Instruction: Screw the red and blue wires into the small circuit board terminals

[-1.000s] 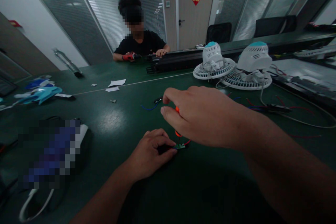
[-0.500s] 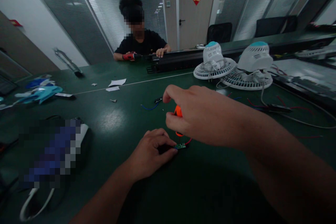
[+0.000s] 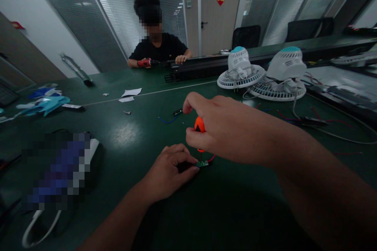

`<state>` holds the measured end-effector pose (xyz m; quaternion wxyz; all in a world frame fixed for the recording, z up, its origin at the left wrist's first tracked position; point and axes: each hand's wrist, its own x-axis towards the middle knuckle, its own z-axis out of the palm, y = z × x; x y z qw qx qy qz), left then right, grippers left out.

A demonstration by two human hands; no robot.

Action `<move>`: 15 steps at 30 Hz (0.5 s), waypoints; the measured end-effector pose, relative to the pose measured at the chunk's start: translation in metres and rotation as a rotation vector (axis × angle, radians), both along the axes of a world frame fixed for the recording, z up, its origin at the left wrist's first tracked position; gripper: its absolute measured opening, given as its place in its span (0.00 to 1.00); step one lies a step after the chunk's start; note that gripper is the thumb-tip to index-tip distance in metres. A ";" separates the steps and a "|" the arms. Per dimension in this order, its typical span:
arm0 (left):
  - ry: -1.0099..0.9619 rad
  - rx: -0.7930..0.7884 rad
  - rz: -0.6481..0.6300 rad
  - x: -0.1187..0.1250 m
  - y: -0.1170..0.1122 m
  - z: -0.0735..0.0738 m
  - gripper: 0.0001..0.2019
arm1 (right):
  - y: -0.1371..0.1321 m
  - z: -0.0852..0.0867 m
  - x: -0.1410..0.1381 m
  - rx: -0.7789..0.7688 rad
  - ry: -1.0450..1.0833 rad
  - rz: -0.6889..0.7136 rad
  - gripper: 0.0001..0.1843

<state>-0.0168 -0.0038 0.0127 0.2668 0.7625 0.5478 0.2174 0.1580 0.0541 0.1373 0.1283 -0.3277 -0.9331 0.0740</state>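
Observation:
My left hand rests on the table, thumb and fingers closed on the left end of a small green circuit board. A red wire leaves the board's right end. Above it, my right hand is curled round a screwdriver with an orange and black handle. The screwdriver stands about upright, its thin shaft pointing down at the board. Whether the tip touches a screw terminal there is too small to tell. Part of the handle is hidden behind my right thumb and fingers.
On the green table, a black connector with a blue wire lies beyond my hands. Two white fan heads stand back right. A co-worker across the table holds a red power tool. Blue gloves lie left.
The orange handle has turned slightly in my right hand, showing more of its orange and black top. My left hand and the circuit board stay in place.

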 end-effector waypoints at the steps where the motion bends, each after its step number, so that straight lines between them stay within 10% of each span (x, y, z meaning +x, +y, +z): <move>1: 0.005 0.005 0.003 0.000 0.000 -0.001 0.08 | 0.000 0.000 0.000 0.008 -0.001 -0.001 0.17; 15: 0.013 0.022 -0.003 0.000 0.001 -0.001 0.08 | -0.003 0.004 -0.005 0.061 -0.084 -0.068 0.20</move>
